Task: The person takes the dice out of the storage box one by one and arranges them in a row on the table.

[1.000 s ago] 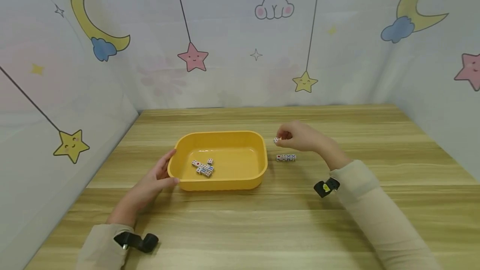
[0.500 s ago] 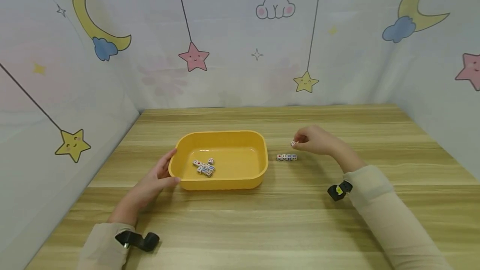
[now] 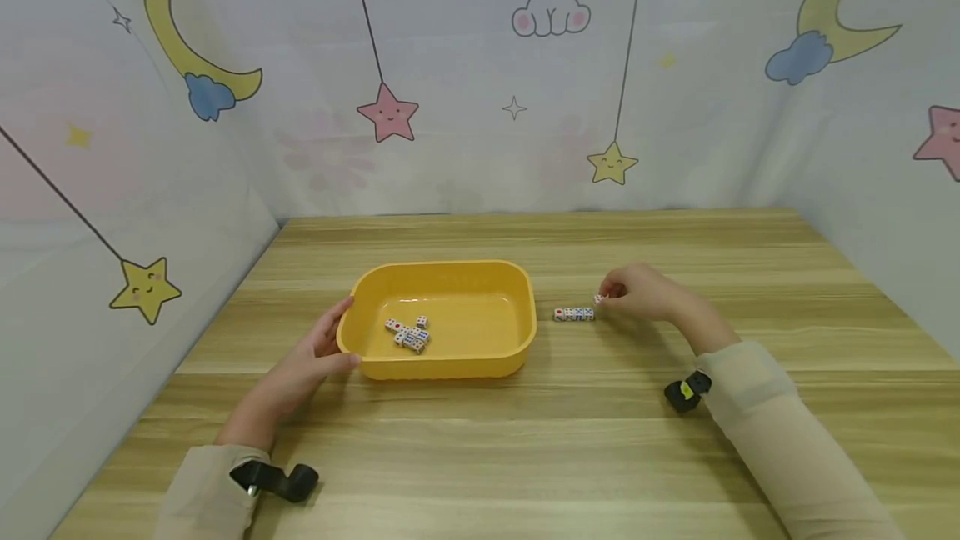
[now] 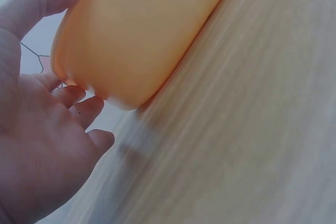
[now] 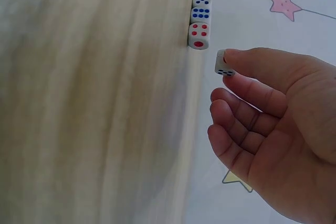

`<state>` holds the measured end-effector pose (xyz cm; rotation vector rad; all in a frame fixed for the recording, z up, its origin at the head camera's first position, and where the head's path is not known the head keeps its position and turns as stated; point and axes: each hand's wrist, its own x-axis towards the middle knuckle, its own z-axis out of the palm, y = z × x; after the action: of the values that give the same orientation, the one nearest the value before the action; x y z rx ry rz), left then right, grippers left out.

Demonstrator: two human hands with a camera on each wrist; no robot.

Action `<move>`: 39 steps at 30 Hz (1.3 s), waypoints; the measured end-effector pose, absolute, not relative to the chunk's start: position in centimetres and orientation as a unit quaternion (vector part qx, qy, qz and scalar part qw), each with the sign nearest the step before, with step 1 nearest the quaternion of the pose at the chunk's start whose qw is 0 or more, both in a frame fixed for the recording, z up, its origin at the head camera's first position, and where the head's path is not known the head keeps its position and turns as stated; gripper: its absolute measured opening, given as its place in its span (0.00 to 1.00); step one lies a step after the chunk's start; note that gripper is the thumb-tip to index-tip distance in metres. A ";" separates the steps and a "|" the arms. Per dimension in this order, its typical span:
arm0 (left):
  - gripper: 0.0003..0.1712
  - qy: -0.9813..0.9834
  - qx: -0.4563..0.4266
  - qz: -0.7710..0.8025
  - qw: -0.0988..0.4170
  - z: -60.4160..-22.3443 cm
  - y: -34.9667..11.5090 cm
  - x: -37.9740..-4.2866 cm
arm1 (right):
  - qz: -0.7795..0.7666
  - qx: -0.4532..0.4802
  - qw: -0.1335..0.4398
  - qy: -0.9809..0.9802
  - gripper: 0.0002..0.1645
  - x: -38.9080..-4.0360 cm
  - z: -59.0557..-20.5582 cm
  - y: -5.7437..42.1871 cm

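Note:
Between thumb and index finger my right hand (image 3: 641, 290) pinches a white die (image 5: 224, 64), just to the right of a row of dice (image 3: 573, 315) on the table. The right wrist view shows that row (image 5: 200, 14) with red and blue pips; the held die is apart from it. My left hand (image 3: 303, 363) holds the left end of a yellow plastic tub (image 3: 442, 369), thumb at the near corner and fingers against the side, as the left wrist view also shows. Inside the tub, toward its left, lies a loose cluster of white dice (image 3: 408, 336).
The wood-grain table (image 3: 480, 457) reaches back to a white curtain (image 3: 450, 165) printed with stars, moons and a rabbit. Curtain also hangs at both sides. A black wrist camera (image 3: 277, 482) sits on the left sleeve, another camera (image 3: 686, 392) on the right.
My right hand has carried the die rightward and then lower, from beside the tub's far right corner to the right end of the row. My left hand and the tub stay put.

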<state>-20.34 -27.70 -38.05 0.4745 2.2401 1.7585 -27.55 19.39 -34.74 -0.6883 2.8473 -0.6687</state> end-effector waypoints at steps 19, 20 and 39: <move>0.49 0.778 0.160 0.593 0.129 -37.9 -27.7 -20.3 | -0.212 -0.220 0.101 0.947 0.07 -27.6 -35.7 19.4; 0.49 0.779 0.160 0.593 0.129 -37.9 -27.7 -20.3 | -0.211 -0.222 0.102 0.947 0.08 -27.6 -35.7 19.4; 0.49 0.779 0.163 0.593 0.125 -38.0 -27.7 -20.3 | -0.204 -0.219 0.109 0.948 0.09 -27.3 -35.7 19.1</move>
<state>-20.28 -27.70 -38.00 0.4737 2.2692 1.7286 -27.25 19.09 -35.67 -0.6437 2.7875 -0.5992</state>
